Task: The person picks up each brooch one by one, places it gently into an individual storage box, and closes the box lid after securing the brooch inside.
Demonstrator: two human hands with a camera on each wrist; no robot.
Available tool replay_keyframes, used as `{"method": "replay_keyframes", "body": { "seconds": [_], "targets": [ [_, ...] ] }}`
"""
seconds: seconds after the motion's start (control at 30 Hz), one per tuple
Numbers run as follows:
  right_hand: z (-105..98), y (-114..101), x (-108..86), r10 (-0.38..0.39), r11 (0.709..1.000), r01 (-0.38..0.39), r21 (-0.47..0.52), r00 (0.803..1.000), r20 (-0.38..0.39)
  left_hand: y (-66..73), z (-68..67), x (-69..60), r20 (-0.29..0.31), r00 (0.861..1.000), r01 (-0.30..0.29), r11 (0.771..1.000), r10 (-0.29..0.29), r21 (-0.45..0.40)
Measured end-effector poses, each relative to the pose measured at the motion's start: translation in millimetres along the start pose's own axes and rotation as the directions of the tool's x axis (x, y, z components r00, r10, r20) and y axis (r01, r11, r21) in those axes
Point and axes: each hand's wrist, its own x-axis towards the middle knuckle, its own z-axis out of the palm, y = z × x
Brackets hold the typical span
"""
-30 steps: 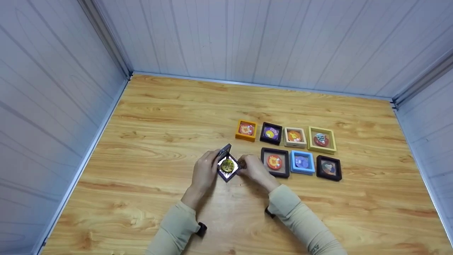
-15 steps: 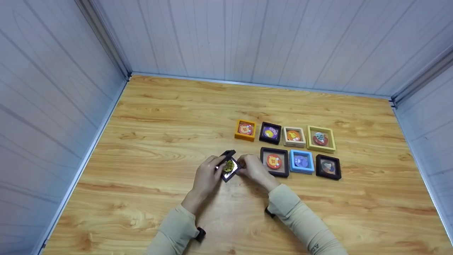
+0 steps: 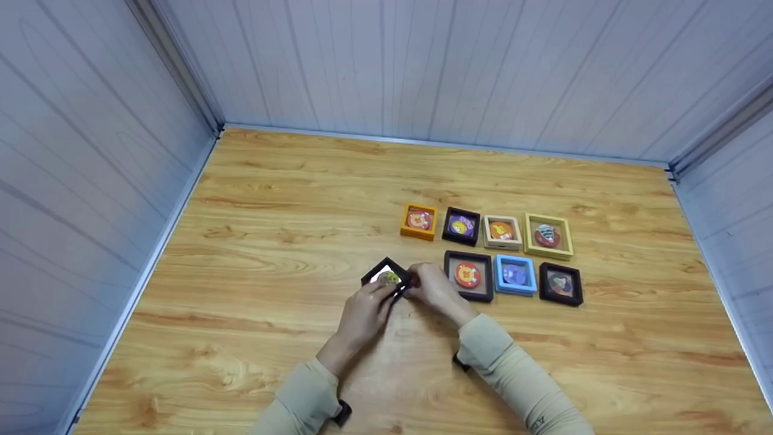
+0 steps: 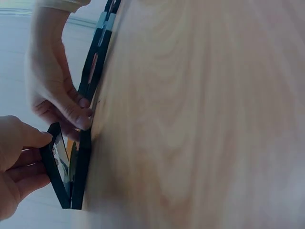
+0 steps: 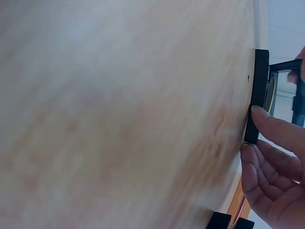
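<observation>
A small black display frame [image 3: 375, 273] stands partly unfolded on the table, with a round gold-coloured disc [image 3: 386, 278] under its clear film. In the left wrist view, its two halves meet at the lower end and spread apart above. My left hand [image 3: 362, 314] pinches the edge of the raised half [image 4: 53, 167] between thumb and fingers. At the opposite corner, my right hand [image 3: 435, 289] holds the lower half [image 5: 259, 88], thumb on its side in the right wrist view. The hands partly cover the frame in the head view.
To the right lie two rows of display frames holding round badges: an orange frame [image 3: 418, 234], a large black frame [image 3: 468, 298], a light blue frame [image 3: 514, 291], a yellow frame [image 3: 548, 254] and others. Panel walls [image 3: 386, 66] border the wooden table [image 3: 253, 266] at back and sides.
My left hand has swung the raised half of the black frame down towards the near side, over the lower half and the disc. My right hand has stayed at its corner.
</observation>
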Motion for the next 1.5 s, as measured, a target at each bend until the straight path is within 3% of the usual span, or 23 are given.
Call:
{"method": "replay_keyframes", "body": {
  "seconds": [0.3,0.6,0.9,1.1,1.23,1.37,1.5],
  "targets": [
    [0.3,-1.2,-0.3,-0.009,1.000,0.009,-0.018,1.000,-0.007,0.4,7.1,-4.3,0.062,0.998,-0.024,0.995,0.018,0.100],
    [-1.2,-0.8,-0.6,-0.055,0.998,0.055,-0.014,0.998,0.004,5.6,5.3,-0.5,0.151,0.988,0.014,0.985,-0.040,0.171],
    [-9.4,-2.0,-10.3,-0.077,0.996,0.076,-0.057,0.997,-0.027,3.3,1.9,4.5,0.172,0.985,-0.044,0.979,0.009,0.199],
    [-15.2,-3.4,-24.2,-0.031,0.997,0.030,-0.071,0.999,-0.009,1.0,-4.0,11.8,0.269,0.962,-0.130,0.956,0.057,0.264],
    [-20.7,-4.4,-34.3,-0.022,0.998,0.021,-0.063,1.000,-0.010,-3.2,-5.1,19.2,0.317,0.943,-0.174,0.961,0.100,0.213],
    [-27.0,-2.5,-44.5,-0.097,0.993,0.093,-0.069,0.994,-0.057,-8.2,-3.6,27.1,0.331,0.925,-0.252,0.953,0.185,0.170],
    [-32.6,3.1,-55.6,-0.192,0.978,0.180,-0.109,0.974,-0.123,-9.6,-0.3,37.1,0.348,0.905,-0.311,0.938,0.244,0.151]
  ]
}}
